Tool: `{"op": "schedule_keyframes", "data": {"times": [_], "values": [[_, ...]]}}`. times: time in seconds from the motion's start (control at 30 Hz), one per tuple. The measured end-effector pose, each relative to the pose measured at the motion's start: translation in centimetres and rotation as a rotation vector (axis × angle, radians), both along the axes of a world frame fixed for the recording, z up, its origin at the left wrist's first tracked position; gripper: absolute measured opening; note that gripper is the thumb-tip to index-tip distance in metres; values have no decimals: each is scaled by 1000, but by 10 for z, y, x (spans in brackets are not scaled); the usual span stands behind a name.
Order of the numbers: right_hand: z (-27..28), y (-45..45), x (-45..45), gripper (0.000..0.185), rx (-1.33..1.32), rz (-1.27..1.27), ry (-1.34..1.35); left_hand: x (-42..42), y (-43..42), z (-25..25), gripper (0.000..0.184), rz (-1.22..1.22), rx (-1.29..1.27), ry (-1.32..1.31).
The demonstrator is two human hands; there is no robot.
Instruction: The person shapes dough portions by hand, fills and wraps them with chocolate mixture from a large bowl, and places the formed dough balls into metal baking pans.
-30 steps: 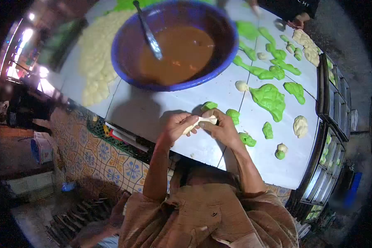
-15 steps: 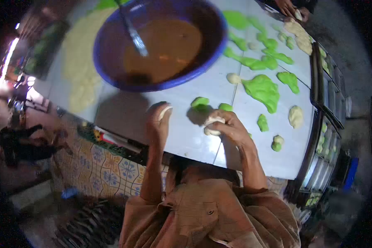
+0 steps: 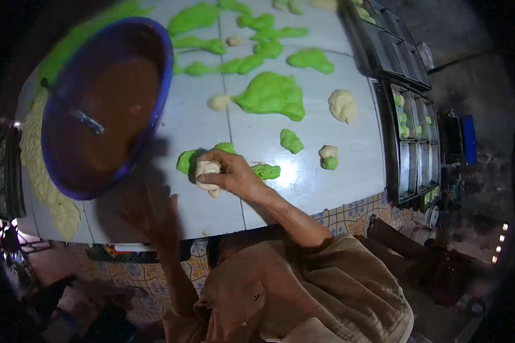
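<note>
My right hand (image 3: 234,176) is closed around a lump of pale cream dough (image 3: 208,169), low over the white tiled table (image 3: 320,191). Small green dough pieces (image 3: 186,162) lie just beyond its fingers, and another green piece (image 3: 266,171) sits beside the wrist. In the shadow under the purple basin's near rim, my left hand (image 3: 154,220) has its fingers spread, with no dough visible in it. The purple basin (image 3: 165,74) contains brown liquid and a brush-like tool (image 3: 87,122).
A large flat green dough piece (image 3: 272,96) and a cream lump (image 3: 343,106) rest farther across the table. Metal baking pans (image 3: 409,163), some with dough pieces inside, line the right edge. A long cream dough mass (image 3: 46,171) lies left of the basin.
The view has swung to the right, so the basin appears farther left. My left hand, which had pale dough in it, is now spread in shadow. My right hand still grips its lump.
</note>
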State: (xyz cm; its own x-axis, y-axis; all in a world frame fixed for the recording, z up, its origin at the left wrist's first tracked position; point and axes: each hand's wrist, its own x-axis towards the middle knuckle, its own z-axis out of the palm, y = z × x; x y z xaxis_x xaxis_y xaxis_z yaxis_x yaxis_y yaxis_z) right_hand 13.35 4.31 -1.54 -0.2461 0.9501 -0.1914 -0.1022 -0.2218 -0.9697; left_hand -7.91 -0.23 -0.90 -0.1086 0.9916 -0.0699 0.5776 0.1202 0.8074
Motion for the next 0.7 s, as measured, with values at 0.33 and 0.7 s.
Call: {"op": "schedule_keyframes", "data": {"times": [0.33, 0.7], "values": [[20, 2, -5, 30, -152, 6, 125, 38, 21, 29, 42, -127, -59, -326], [67, -9, -34, 26, 77, -150, -209, 42, 16, 22, 41, 163, 315, -478]]}}
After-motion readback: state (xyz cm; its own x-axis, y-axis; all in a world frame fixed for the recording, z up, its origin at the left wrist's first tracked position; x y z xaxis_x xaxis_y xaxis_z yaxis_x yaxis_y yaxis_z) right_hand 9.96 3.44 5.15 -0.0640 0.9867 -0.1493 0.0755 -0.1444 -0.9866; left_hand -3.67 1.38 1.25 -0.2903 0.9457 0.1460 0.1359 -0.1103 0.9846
